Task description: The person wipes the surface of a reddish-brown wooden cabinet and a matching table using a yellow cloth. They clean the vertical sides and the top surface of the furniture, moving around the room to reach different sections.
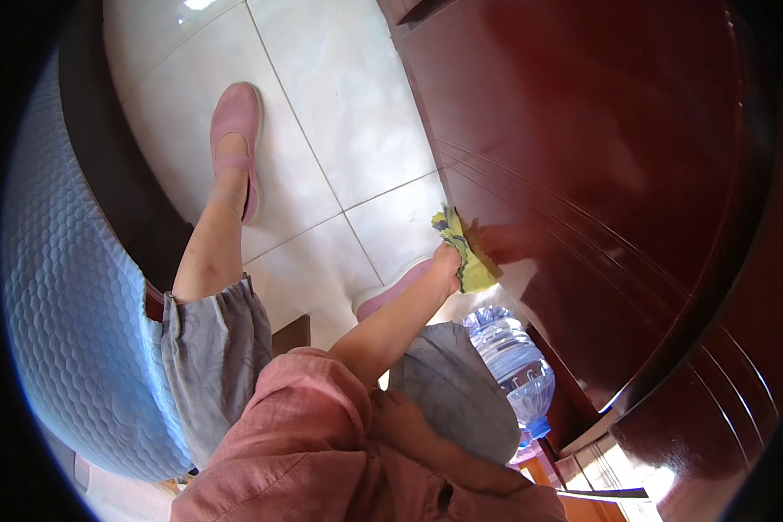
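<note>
My left hand point(448, 264) reaches across to the right and is closed on a yellow-green cloth point(473, 264) with dark patches. The crumpled cloth lies against the glossy dark red wooden panel point(574, 174), near its lower edge, and the hand is mirrored in the shine. My right hand point(398, 419) rests in shadow by my right knee, in grey trousers point(457, 383). The left sleeve partly covers it, and its fingers are hard to make out.
A large clear water bottle point(511, 361) with a blue cap stands beside my right leg, close to the panel. On the left is a bed edge with a light blue quilted cover point(70, 287). White floor tiles point(322, 113) lie under my pink shoes point(237, 117).
</note>
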Motion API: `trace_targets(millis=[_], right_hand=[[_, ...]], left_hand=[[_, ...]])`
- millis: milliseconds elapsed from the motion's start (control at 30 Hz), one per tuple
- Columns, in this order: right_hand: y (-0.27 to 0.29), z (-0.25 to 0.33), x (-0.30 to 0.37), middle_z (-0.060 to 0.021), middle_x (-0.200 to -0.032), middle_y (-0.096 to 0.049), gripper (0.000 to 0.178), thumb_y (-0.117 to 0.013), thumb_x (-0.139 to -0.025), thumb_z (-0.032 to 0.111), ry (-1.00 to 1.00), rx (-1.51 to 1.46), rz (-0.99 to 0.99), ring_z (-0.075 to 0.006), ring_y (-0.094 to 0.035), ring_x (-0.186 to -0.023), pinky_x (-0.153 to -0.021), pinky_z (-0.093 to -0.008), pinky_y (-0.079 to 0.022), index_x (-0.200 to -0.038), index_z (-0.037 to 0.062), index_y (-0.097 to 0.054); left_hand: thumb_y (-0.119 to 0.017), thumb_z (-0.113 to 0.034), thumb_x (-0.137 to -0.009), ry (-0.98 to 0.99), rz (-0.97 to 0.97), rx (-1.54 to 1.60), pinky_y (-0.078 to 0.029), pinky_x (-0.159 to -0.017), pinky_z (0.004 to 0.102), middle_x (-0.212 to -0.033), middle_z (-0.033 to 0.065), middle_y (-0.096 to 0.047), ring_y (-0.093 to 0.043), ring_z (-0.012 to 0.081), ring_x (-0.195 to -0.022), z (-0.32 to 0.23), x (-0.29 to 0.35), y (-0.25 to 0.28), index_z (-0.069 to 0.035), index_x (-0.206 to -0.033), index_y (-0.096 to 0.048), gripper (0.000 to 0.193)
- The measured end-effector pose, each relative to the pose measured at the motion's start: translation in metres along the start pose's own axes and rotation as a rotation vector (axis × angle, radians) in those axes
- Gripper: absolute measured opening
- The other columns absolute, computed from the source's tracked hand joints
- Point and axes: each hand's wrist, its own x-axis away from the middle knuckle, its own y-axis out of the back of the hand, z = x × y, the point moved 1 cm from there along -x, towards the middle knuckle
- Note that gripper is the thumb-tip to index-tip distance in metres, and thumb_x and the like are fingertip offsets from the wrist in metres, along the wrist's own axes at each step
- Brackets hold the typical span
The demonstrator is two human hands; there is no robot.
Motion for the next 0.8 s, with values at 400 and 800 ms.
trace_targets(millis=[400, 800], right_hand=[[0.032, 0.006, -0.005, -0.0038, -0.103, -0.062, 0.025, -0.061, -0.082, 0.021, 0.005, 0.011, -0.181, -0.0192, -0.064, -0.092, -0.079, -0.0334, -0.051, -0.106, 0.0113, -0.063], [0.035, 0.004, -0.007, -0.004, -0.104, -0.061, 0.032, -0.058, -0.086, 0.019, 0.025, 0.003, -0.075, -0.0199, -0.061, -0.099, -0.082, -0.0341, -0.049, -0.117, 0.0097, -0.059]], left_hand=[[-0.048, -0.021, -0.105, -0.836, 0.407, -0.084, -0.057, -0.067, 0.0433, -0.105, 0.0103, -0.064, -0.064, 0.0245, -0.083, -0.348, 0.025, -0.153, -0.008, -0.121, -0.053, 0.021], [-0.043, -0.051, -0.107, -0.344, 0.009, -0.336, -0.055, -0.083, 0.0396, -0.115, 0.0057, -0.067, -0.065, 0.0192, -0.099, -0.099, 0.038, -0.045, -0.013, -0.137, -0.055, 0.051]])
